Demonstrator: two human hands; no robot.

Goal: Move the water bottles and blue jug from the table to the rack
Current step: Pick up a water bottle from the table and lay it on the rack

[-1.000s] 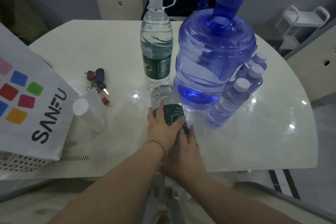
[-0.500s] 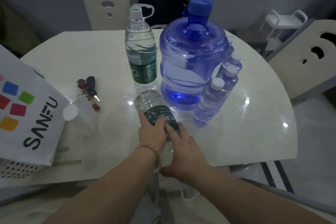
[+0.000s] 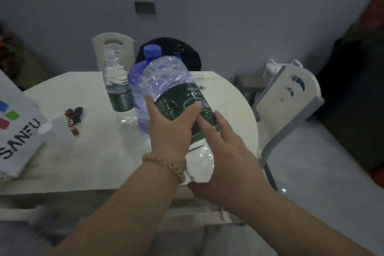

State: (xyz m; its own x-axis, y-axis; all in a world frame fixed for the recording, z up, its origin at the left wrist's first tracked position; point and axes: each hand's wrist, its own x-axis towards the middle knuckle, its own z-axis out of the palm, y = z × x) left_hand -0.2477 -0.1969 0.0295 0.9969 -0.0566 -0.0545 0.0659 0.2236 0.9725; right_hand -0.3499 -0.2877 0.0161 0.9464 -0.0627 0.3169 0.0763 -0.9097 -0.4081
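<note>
A large clear water bottle (image 3: 166,81) with a green label is lifted off the table, tilted with its base pointing up and away. My left hand (image 3: 169,129) grips its labelled middle. My right hand (image 3: 226,158) holds its lower neck end from the right. Behind it stands the blue jug (image 3: 135,89) with a blue cap, mostly hidden by the held bottle. A second large bottle (image 3: 117,87) with a green label stands upright on the white table (image 3: 83,151) to the jug's left. The small bottles are hidden. A white rack (image 3: 272,68) shows beyond the table at the right.
A white shopping bag (image 3: 16,131) with coloured squares lies at the table's left edge. Keys (image 3: 73,118) and a clear cup (image 3: 56,133) on its side lie beside it. One white chair (image 3: 113,48) stands behind the table, another (image 3: 288,97) at its right.
The bottle that lay on the table under both hands has been raised into the air and tipped base-up. The view has swung upward and to the right.
</note>
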